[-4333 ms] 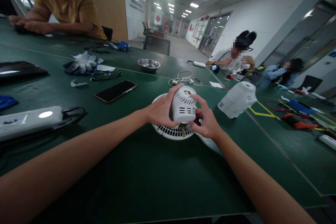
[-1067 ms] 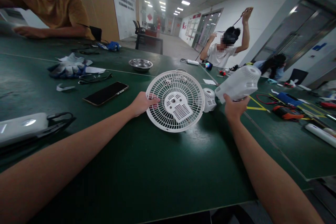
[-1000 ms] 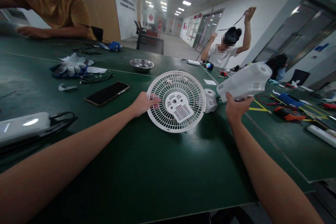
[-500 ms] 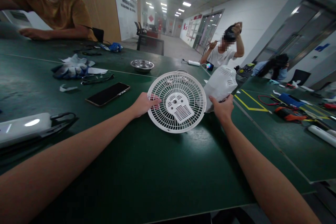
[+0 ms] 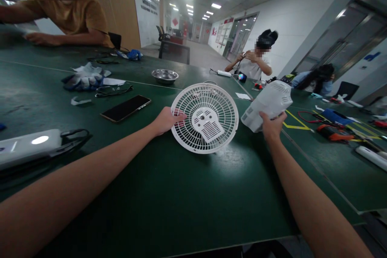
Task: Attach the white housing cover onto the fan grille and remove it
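Note:
My left hand (image 5: 166,121) grips the left rim of a round white fan grille (image 5: 208,125), thumb over the front and fingers seen through the slats. The grille is tilted up toward me, with a vented plate at its centre. On the right, my right hand (image 5: 273,125) is closed around a white plastic housing (image 5: 267,102) with vent slots at its upper end and a small label low on its left side. A gap separates the housing from the grille. What lies behind the grille is mostly hidden.
A phone (image 5: 126,108), gloves (image 5: 84,77), a cable (image 5: 115,91) and a white device (image 5: 30,147) lie on the green table (image 5: 169,205) to the left. Behind the grille stands a metal bowl (image 5: 165,75). An orange-black tool (image 5: 335,132) is at right. Other people sit around.
My right hand has moved right with the white housing, away from the grille, uncovering a white paper behind. My left hand and the grille have hardly moved. The co-worker opposite has lowered a raised arm.

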